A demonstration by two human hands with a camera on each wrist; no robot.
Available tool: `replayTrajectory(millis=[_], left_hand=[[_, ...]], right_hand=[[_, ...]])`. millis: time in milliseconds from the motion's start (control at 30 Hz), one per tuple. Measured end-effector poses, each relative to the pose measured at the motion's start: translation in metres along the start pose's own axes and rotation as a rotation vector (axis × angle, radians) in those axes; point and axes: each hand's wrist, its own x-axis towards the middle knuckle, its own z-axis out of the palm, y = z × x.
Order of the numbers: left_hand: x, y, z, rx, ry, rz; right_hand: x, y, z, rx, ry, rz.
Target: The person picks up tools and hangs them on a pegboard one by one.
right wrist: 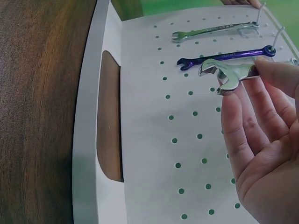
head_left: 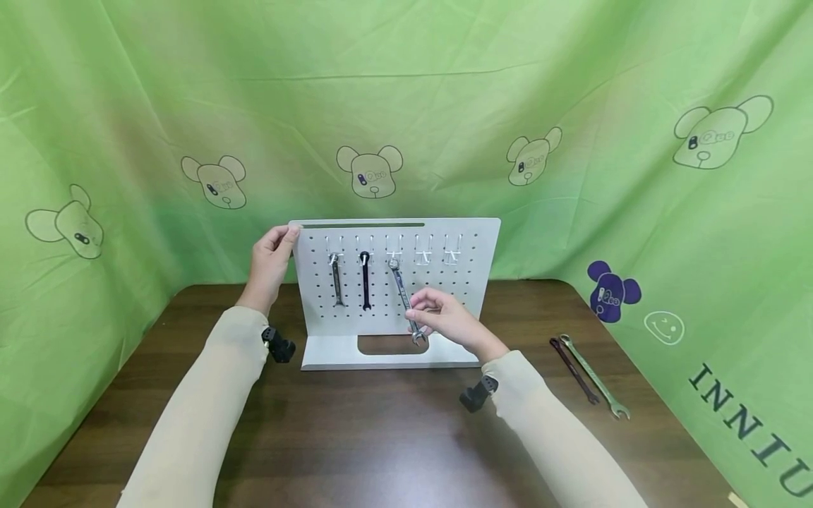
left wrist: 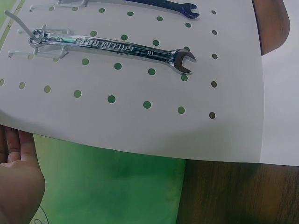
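A white pegboard (head_left: 330,346) stands upright on the table, and my left hand (head_left: 267,264) holds its upper left edge between thumb and fingers. My right hand (head_left: 449,321) pinches a silver combination wrench (head_left: 401,283) near its open end. That wrench slants down from the third hook, its ring end right at the hook's tip. From the first hook hangs a chrome combination wrench (left wrist: 105,45), lettering along its shaft. A dark purple wrench (right wrist: 233,56) hangs from the second hook. The fourth hook (head_left: 423,255) and fifth hook (head_left: 452,255) hold nothing.
To the right on the wooden table (head_left: 356,437) lie a dark reddish wrench (head_left: 576,372) and a longer silver wrench (head_left: 593,377), side by side. A green curtain (head_left: 444,92) with printed bear heads surrounds the table's back and sides.
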Motion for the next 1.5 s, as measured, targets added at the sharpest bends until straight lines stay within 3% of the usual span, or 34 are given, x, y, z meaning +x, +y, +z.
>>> replayTrajectory(millis=[533,933,1500], left_hand=[[-0.001,0.0,0.0,-0.002,0.002,-0.007],[0.0,0.0,0.0,0.003,0.002,-0.024],[0.001,-0.001,0.0,-0.008,-0.001,-0.021]], right_hand=[[0.007,0.001,0.012,-0.053,0.054,0.069],[0.004,0.003,0.009,-0.028,0.018,0.065],[0.0,0.002,0.001,-0.001,0.043,0.105]])
